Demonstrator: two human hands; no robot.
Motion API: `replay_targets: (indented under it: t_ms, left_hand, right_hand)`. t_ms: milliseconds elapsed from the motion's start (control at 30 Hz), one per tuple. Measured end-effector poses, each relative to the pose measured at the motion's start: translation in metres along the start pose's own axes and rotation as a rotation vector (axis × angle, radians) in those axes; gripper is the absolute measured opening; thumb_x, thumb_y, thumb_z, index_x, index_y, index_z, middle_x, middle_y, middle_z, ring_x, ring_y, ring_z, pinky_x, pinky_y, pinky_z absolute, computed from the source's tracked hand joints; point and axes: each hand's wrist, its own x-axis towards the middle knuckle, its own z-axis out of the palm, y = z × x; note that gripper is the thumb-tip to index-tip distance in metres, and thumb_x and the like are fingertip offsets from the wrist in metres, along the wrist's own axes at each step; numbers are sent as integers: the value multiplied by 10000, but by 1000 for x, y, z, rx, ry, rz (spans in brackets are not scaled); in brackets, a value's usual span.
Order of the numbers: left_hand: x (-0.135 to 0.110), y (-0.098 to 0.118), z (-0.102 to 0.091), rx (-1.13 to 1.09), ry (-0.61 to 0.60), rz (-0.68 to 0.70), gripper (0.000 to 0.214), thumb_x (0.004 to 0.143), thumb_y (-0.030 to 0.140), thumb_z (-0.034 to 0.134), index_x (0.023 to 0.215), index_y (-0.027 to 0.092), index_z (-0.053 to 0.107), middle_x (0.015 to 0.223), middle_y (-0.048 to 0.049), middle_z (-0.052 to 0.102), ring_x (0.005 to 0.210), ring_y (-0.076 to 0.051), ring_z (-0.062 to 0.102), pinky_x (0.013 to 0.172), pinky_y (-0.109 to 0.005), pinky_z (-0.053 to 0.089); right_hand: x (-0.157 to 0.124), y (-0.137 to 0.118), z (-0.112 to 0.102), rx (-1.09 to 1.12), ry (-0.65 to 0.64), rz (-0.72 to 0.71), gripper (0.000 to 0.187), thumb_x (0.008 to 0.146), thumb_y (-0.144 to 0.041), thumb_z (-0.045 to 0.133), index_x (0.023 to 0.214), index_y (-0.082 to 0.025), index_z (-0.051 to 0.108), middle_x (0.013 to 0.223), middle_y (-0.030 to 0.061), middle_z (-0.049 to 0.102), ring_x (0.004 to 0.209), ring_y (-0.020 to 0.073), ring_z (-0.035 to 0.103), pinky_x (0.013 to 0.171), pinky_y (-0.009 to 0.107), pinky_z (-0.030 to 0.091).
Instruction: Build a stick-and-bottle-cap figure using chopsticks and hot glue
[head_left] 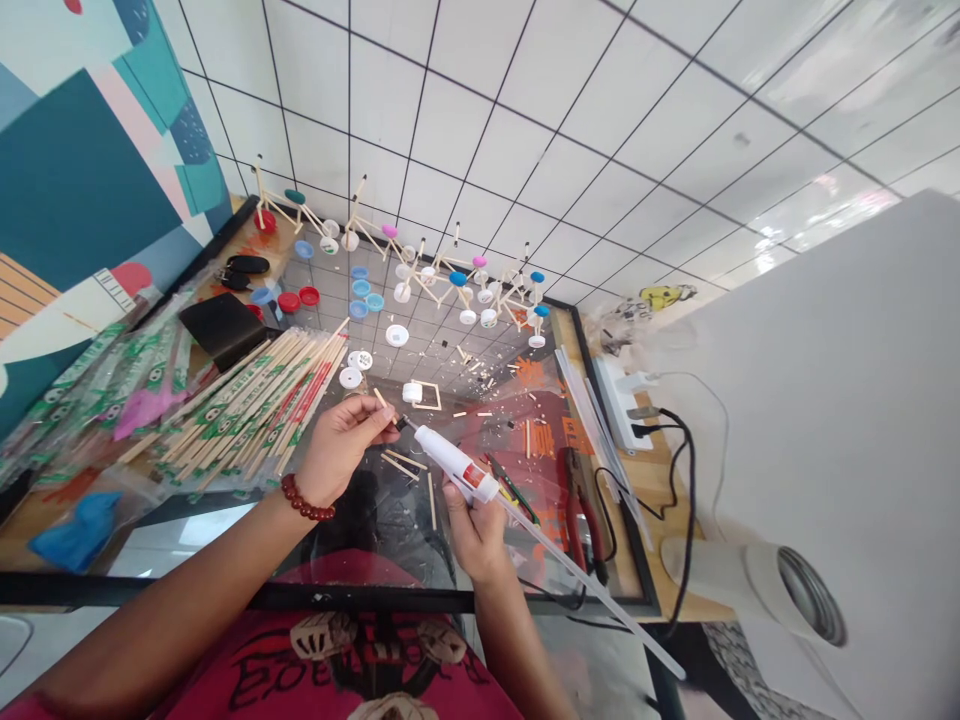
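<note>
My left hand [341,445] pinches a short wooden stick [382,399] between thumb and fingers. A small dark piece [400,423] shows by these fingertips; whether it is joined to the stick I cannot tell. My right hand [478,528] is wrapped round a white hot glue gun [444,452], its nozzle pointing at the dark piece. A long clear glue stick [592,585] runs out of the gun's rear. Just beyond the nozzle, a white bottle cap [412,392] lies against a small square stick frame [429,397]. Several cut sticks [403,466] lie below the nozzle.
Packaged chopsticks [255,410] are piled at the left. Along the back stand several stick-and-cap models [457,279], with loose blue caps [360,288] nearby. Red-handled pliers [581,515] and a power strip [621,400] lie at the right, with a white cylinder [750,585] beyond.
</note>
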Motion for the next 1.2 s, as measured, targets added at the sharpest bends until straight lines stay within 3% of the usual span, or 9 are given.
replay_targets:
  t_ms: [167, 500, 900, 1200]
  left_hand:
    - [1, -3, -1, 1, 0, -1, 509, 538, 586, 1037, 711, 183, 780, 829, -49, 762, 746, -177, 706, 718, -313, 657]
    - [1, 1, -1, -20, 15, 14, 502, 545, 545, 1045, 720, 158, 779, 805, -45, 735, 738, -163, 680, 725, -316, 648]
    - [1, -2, 0, 10, 8, -10, 506, 527, 580, 1037, 706, 186, 775, 813, -53, 753, 737, -192, 697, 736, -354, 648]
    - [1, -1, 0, -19, 26, -26, 364, 611, 415, 1029, 708, 184, 764, 802, -53, 760, 731, -204, 700, 753, -380, 630]
  right_hand:
    - [-1, 0, 0, 12, -10, 24, 269, 1080, -424, 571, 1149, -219, 730, 985, 106, 769, 872, 266, 737, 868, 470, 654]
    - [-1, 1, 0, -26, 3, 5, 283, 1065, -412, 589, 1242, -236, 722, 1128, 120, 796, 996, 284, 762, 895, 451, 653]
    - [0, -2, -1, -19, 2, 27, 261, 1064, -395, 583, 1163, -220, 750, 1030, 120, 796, 948, 288, 763, 903, 477, 655]
    - [-4, 3, 0, -15, 15, 33, 252, 1068, -417, 590, 1187, -251, 737, 1027, 117, 789, 940, 295, 765, 909, 501, 661]
